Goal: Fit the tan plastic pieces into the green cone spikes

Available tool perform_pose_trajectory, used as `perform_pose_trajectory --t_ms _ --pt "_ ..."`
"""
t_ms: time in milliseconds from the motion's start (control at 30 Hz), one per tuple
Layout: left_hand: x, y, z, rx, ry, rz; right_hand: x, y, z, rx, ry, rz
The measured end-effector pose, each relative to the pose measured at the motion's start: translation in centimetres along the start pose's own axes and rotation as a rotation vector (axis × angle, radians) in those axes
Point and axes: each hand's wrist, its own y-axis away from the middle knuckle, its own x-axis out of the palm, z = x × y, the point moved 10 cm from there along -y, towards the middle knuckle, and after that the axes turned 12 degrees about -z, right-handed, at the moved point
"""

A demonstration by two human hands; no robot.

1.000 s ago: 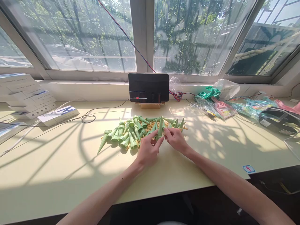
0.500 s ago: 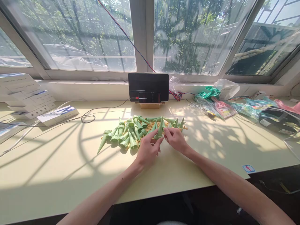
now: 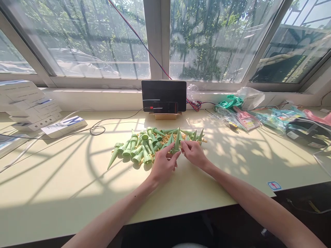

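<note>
Hands [image 3: 162, 165] at green cone [image 3: 177, 140], well back from table's front edge [image 3: 181, 212]

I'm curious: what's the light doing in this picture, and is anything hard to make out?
Head view: barred and leafy shadows cross the sunlit table; head view: pale reflected streaks mark the dark screen, and whitish haze veils the windows; head view: what, if anything, the right hand pinches beside the upright green cone is too small to tell.

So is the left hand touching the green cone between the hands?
Touching. In the head view, the left hand grips the green cone near its wide base, between thumb and finger.
</note>
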Motion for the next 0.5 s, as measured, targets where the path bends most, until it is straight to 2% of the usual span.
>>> perform_pose_trajectory --t_ms 267,500 --pt "-0.24 -0.03 0.25 -0.004 -0.074 -0.024 -0.12 0.00 -0.01 -0.002 -0.001 0.000" --pt "0.00 0.01 -0.08 0.028 -0.087 0.005 -0.21 -0.02 0.24 -0.032 0.028 -0.003"
